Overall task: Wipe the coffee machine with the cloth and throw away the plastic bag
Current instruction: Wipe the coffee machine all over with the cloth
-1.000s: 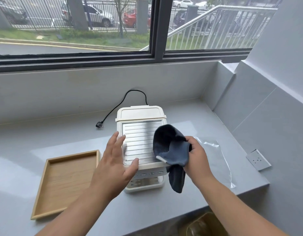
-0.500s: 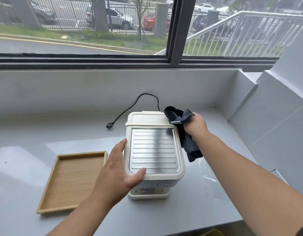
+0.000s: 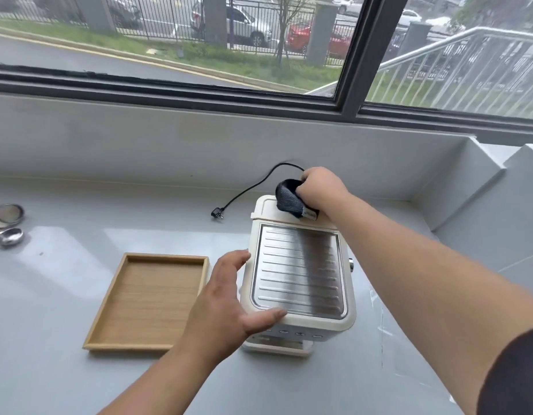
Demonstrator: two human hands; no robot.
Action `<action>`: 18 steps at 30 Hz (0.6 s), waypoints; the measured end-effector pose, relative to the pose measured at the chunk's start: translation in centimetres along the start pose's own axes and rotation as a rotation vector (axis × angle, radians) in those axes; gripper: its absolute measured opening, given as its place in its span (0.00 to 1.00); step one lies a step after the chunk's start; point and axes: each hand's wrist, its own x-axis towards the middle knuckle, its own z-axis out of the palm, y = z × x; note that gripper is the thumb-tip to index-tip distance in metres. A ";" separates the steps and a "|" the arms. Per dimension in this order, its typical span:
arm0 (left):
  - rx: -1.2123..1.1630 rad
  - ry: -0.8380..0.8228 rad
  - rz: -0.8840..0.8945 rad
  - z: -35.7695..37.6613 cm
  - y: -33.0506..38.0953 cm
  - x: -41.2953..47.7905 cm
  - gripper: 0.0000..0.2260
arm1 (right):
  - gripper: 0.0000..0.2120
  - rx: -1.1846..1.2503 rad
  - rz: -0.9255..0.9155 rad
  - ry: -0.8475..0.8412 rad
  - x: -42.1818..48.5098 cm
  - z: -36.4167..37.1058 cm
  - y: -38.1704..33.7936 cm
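The right hand (image 3: 320,187) covers most of the bunched cloth (image 3: 287,199), and hand and forearm together hide the coffee machine (image 3: 298,274)'s rear corner at 1 o'clock and much of its right side. The plastic bag (image 3: 382,330), at 3 o'clock of the machine, shows only as faint creases beside the forearm, its outline impossible to trace. At 9 o'clock on the counter (image 3: 64,295), small metal pieces (image 3: 8,224) are cut by the left edge and too small to identify.

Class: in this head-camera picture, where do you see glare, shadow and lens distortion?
Head view: daylight glare on the counter left of the machine; the right arm's shadow darkens the metal top plate; wide-angle distortion bows the window frame; the plastic bag is a faint outline.
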 end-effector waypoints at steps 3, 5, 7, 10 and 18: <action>-0.037 -0.012 -0.014 -0.3 -0.4 -0.2 0.48 | 0.05 -0.027 -0.115 -0.005 -0.3 0.8 -2.7; -0.069 -0.038 -0.027 -0.7 -0.7 -0.4 0.50 | 0.08 -0.083 -0.214 -0.015 -0.8 1.5 -4.8; -0.077 -0.080 -0.015 -1.1 -1.2 -0.4 0.52 | 0.12 -0.193 -0.303 -0.045 -1.7 2.0 -6.6; -0.006 -0.079 0.047 -1.9 -1.6 -0.6 0.49 | 0.12 -0.411 -0.460 -0.082 -3.2 2.6 -8.8; 0.064 0.102 0.167 -2.6 -2.5 -1.0 0.44 | 0.03 -0.786 -0.720 -0.329 -10.9 6.5 -11.3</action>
